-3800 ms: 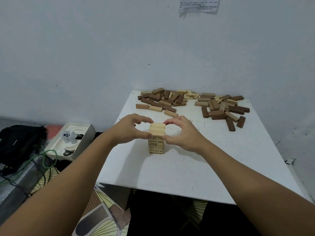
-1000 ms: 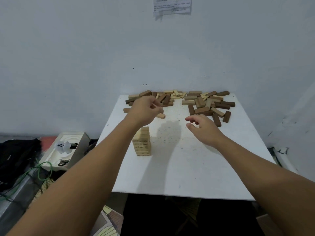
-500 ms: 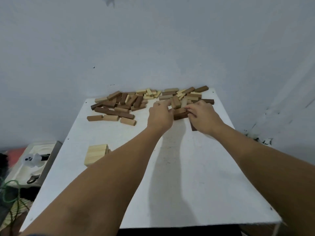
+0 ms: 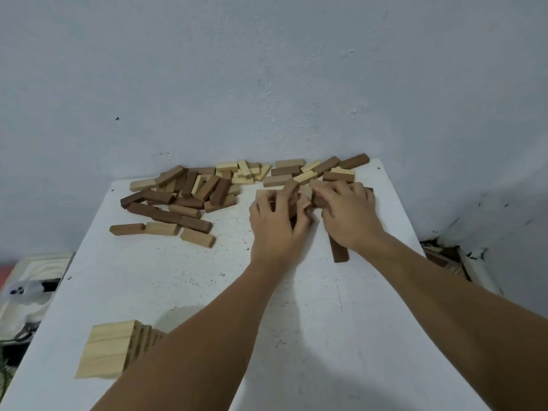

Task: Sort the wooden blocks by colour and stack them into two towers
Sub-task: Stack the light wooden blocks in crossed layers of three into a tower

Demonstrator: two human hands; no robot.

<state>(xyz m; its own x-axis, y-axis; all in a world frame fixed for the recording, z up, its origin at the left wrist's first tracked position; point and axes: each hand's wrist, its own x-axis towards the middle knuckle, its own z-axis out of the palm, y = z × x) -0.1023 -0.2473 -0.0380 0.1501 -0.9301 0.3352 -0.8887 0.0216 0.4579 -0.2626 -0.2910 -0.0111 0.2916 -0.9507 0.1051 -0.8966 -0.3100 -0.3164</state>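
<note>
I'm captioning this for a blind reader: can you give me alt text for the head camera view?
Both hands, left hand and right hand, gather brown blocks from the scattered blocks at the white table's far edge. A pale tower stands near left.

Plenty of open room across the middle and near right of the desk (image 4: 311, 336), nothing sitting there. The back edge is clogged: a left pile of blocks (image 4: 178, 200) and a right pile (image 4: 314, 173) run right up to the wall (image 4: 267, 69). One dark block (image 4: 338, 252) juts toward the near side. The pale tower (image 4: 109, 351) guards the near left corner.
</note>
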